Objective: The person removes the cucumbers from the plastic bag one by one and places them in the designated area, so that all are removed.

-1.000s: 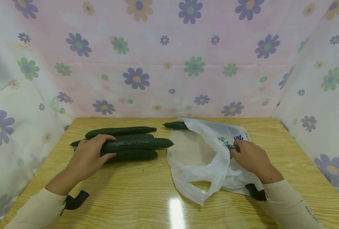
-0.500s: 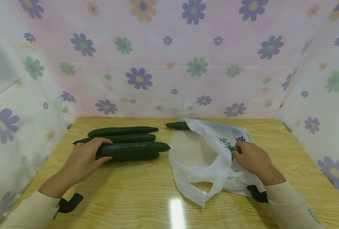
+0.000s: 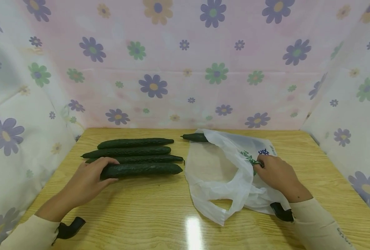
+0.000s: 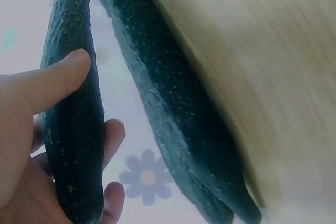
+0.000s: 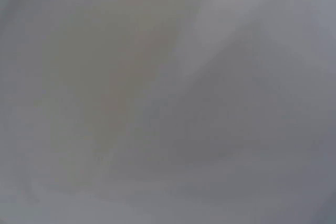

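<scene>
My left hand point(image 3: 89, 178) grips one end of the nearest dark green cucumber point(image 3: 144, 169). In the left wrist view the thumb and fingers wrap this held cucumber point(image 4: 73, 145), apart from other cucumbers point(image 4: 173, 87). Behind it in the head view lie three more, side by side: a near cucumber point(image 3: 150, 159), a middle cucumber point(image 3: 135, 151) and a far cucumber point(image 3: 135, 142). My right hand point(image 3: 278, 175) pinches the gathered side of a white plastic bag point(image 3: 244, 173). One cucumber point(image 3: 195, 137) pokes out of the bag's back left. Blurred bag film point(image 5: 168, 98) fills the right wrist view.
Everything lies on a wood-grain table point(image 3: 141, 215). A flower-print curtain point(image 3: 185, 86) rises at its back edge and along both sides. A dark wrist-worn piece point(image 3: 70, 227) juts from the left sleeve, another dark piece point(image 3: 281, 211) from the right.
My left hand has moved nearer to me and slightly left with its cucumber, off the other cucumbers to the front of the row. The right hand and bag have barely moved.
</scene>
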